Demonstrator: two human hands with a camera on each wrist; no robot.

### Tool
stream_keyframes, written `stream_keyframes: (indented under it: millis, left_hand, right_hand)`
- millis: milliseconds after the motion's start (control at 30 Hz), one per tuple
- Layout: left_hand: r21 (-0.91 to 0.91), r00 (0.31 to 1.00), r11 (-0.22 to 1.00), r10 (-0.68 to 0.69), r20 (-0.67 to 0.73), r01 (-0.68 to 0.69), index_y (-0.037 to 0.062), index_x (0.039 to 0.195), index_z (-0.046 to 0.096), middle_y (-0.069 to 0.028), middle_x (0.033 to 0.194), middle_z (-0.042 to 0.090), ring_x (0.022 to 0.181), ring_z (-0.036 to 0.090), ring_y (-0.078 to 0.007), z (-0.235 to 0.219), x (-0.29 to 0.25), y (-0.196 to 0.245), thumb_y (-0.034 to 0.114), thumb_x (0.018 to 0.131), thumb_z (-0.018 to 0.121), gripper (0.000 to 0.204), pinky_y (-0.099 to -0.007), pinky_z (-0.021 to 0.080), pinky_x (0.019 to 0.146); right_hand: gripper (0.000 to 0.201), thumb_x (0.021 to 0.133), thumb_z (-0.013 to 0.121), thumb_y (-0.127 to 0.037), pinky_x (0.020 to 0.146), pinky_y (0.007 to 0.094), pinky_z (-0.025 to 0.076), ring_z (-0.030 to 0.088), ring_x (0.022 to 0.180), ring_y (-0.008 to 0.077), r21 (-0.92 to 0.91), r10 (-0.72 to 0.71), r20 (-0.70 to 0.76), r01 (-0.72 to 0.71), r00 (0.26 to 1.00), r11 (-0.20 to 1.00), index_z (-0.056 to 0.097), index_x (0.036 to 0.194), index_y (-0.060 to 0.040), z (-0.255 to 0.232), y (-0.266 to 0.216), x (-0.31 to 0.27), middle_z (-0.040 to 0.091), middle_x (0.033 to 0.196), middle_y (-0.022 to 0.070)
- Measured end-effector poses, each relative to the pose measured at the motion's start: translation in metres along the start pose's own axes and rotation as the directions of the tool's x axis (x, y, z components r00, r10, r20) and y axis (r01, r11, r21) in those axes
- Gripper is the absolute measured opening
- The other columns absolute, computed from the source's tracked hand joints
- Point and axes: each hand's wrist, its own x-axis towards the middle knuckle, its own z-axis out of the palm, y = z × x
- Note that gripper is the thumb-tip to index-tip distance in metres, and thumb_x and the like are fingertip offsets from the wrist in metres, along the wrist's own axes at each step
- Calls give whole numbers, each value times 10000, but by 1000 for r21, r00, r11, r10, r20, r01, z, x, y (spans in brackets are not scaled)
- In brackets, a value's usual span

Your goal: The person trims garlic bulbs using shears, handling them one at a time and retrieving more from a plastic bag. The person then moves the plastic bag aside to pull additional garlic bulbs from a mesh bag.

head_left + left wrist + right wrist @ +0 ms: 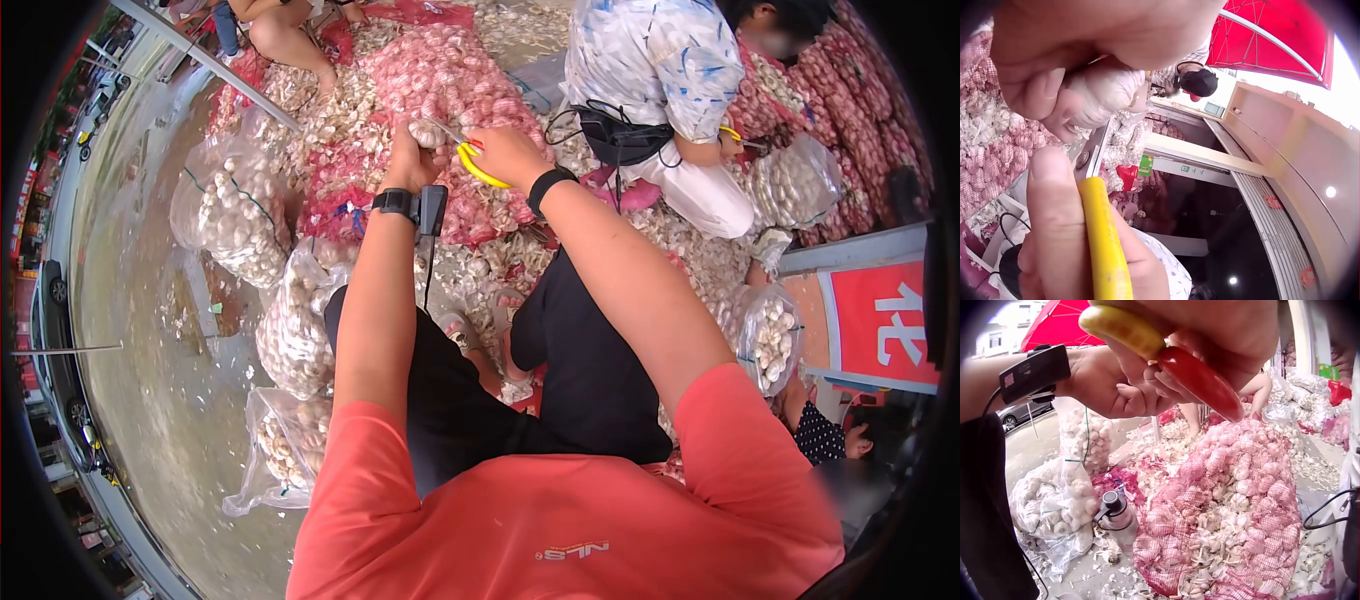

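Note:
My left hand [405, 158] holds a whitish garlic bulb [427, 133], its fingers curled round it. In the left wrist view the bulb [1100, 94] shows between the fingertips, with purple-tinged skin. My right hand [508, 157] grips a cutting tool with yellow and red handles [484, 168]; its metal end reaches to the bulb. The yellow handle [1105, 237] lies along the right thumb in the left wrist view. From the right wrist, the red handle [1200, 381] sticks out below the right hand [1222, 331], and the bulb is hidden.
Below the hands lies a red mesh sack of garlic [1260, 481]. Clear bags of bulbs [245, 215] stand at the left, a lidded bottle [1117, 515] beside the sack. Loose skins [1219, 534] cover the ground. A person in a patterned shirt [655, 60] sits at the right.

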Motion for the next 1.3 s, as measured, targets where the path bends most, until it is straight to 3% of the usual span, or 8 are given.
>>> stream_keyframes:
  millis: [167,500,667,867,967,1100,1167,1300]
  left_hand:
    - [76,985,997,-26,173,13,88,1254,598,-111,1090,712,988,689,-252,11,-23,13,360,999,361,442,-374,547,735]
    - [588,939,732,263,222,-344,89,1190,626,17,912,659,800,608,-77,52,-58,0,349,1054,557,301,-262,488,658]
    - [522,890,727,420,177,-446,57,1108,654,-3,825,640,646,551,-90,51,-50,-8,330,1074,500,315,-269,455,579]
    - [84,974,991,80,212,-99,80,1224,621,-54,1049,689,893,648,-162,36,-21,-15,289,1088,453,300,-349,547,753]
    - [272,995,960,45,92,-69,76,1295,563,-60,1085,682,917,648,-195,31,-27,-18,254,1074,473,297,-399,558,778]
    - [813,985,567,163,51,-136,54,1412,465,-67,1191,658,940,649,-253,27,-27,-27,254,1055,513,412,-442,580,869]
    - [430,990,898,130,-51,-95,54,1398,491,-63,1198,651,993,653,-224,46,-45,-17,301,1081,484,402,-405,589,911]
    - [430,954,902,-97,284,-36,49,1379,518,-74,1210,651,1060,655,-199,47,-49,-12,334,1108,424,404,-364,597,923]
  right_hand:
    - [382,891,693,-445,771,481,543,696,916,397,115,161,-63,-154,985,981,719,1067,-107,-27,-13,-1,734,950,175]
    - [417,860,768,-175,811,366,539,705,917,249,637,160,-34,-102,986,764,651,1233,-30,-31,-11,13,730,1025,159]
    - [427,846,705,-37,817,339,537,688,925,178,700,78,-102,15,992,713,615,1259,19,12,13,31,723,1033,120]
    - [560,817,666,55,873,308,536,679,1020,187,829,116,116,-161,986,536,526,1359,50,-18,0,21,698,1148,122]
    - [570,862,674,62,829,298,563,685,978,150,783,89,53,-96,995,614,501,1402,9,-16,14,23,698,1180,119]
    - [549,872,636,79,805,303,579,710,943,181,768,170,13,-119,985,629,483,1399,42,-8,37,26,694,1136,129]
    - [520,895,628,60,797,299,577,712,953,176,542,159,5,-137,987,829,482,1394,48,-2,51,28,696,1142,128]
    - [508,909,634,35,821,298,570,704,982,167,673,166,115,-200,979,713,489,1395,31,-16,30,19,697,1164,126]
